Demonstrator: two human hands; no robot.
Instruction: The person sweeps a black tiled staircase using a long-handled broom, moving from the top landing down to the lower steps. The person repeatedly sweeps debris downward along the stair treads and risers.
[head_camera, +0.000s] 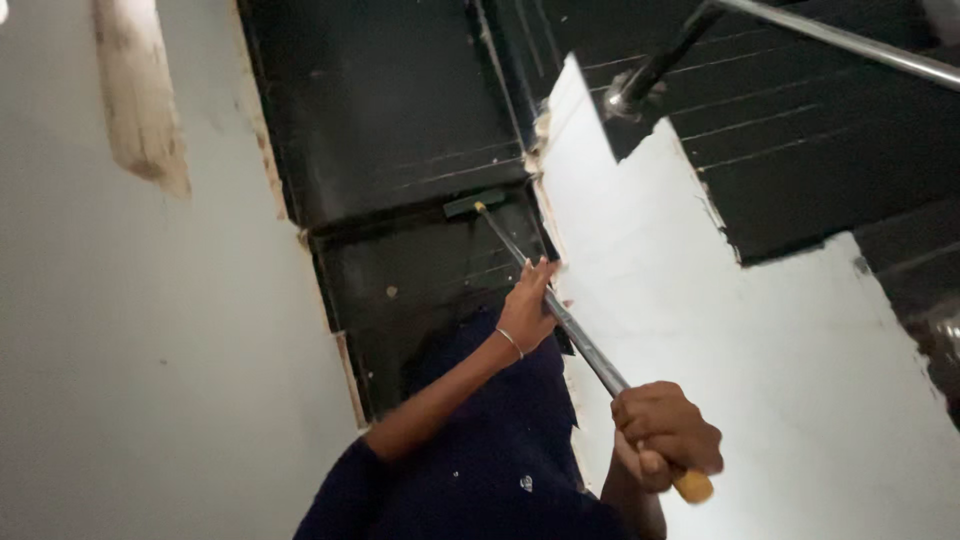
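hands (600, 370) grip long-handled scraper (560, 310) against black wall (400, 110).

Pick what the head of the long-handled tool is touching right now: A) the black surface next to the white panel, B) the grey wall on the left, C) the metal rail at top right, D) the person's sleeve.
A: the tool's head lies against the black surface, left of the white panel, while the left hand and right hand grip the handle.
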